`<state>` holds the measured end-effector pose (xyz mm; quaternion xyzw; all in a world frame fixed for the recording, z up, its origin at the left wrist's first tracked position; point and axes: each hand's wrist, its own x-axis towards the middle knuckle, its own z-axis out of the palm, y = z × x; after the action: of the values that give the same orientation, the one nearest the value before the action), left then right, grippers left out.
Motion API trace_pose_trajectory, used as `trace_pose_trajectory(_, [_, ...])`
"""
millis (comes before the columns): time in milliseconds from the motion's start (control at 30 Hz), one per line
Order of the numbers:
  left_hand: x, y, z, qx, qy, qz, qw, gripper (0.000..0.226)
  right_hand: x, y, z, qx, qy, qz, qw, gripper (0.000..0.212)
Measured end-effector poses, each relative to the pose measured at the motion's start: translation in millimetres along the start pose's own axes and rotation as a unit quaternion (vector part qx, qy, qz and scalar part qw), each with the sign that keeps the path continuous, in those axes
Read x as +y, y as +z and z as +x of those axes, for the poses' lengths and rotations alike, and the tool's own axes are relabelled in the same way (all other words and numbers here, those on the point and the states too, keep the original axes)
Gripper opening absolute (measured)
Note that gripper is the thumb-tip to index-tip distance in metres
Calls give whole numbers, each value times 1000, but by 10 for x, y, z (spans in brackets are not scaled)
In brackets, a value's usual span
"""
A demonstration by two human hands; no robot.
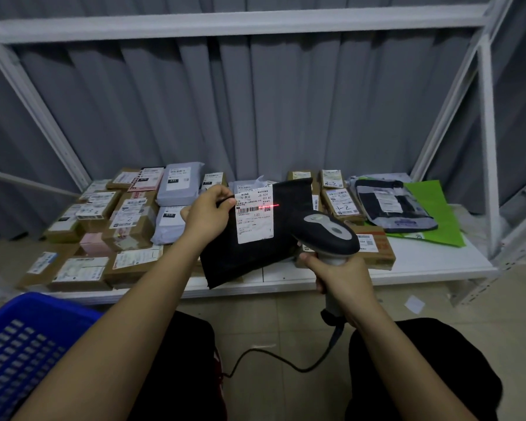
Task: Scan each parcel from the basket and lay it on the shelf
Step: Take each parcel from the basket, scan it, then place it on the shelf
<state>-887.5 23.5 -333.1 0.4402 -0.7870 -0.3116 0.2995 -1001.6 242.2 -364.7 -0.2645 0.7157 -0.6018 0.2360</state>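
The left hand [205,212] holds a black parcel [255,238] up over the front part of the white shelf [438,256]. Its fingers [222,192] are curled and pinch the upper left edge of the parcel, just beside the white label [254,217]. To the right of these fingers a thin red line [263,205] lies across the barcode on the label.

The right hand [343,281] is closed firmly around the handle of a grey scanner [328,232]. The head of the scanner stands above these fingers and points left toward the label, very near the right side of the parcel. A black cable [274,355] hangs from below the hand down to the floor.

Behind both hands many parcels lie flat on the shelf: brown boxes [125,226] beyond the left fingers, a grey bag [179,183] further back, and a green bag [438,214] beyond the scanner. A blue basket [22,338] stands low at the left, under the left forearm.
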Motion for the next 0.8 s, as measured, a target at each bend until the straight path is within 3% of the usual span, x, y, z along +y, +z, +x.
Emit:
trace_pose_trajectory(233, [117,44,-28,-8,10,-1,1000,17,32,-75,28,6,-3,-3,1000,32])
trace_pose_trajectory(367, [240,161,-6,-14,45,-43,998,15,56,-202,141,18,20,84,996,23])
trace_pose_trajectory(567, [681,616,144,-38,83,-128,988,15,155,-589,678,119,48,175,976,15])
trace_pose_trajectory(800, [1145,1560,422,-57,33,-223,973,3,333,-1173,1456,218,51,221,949,19])
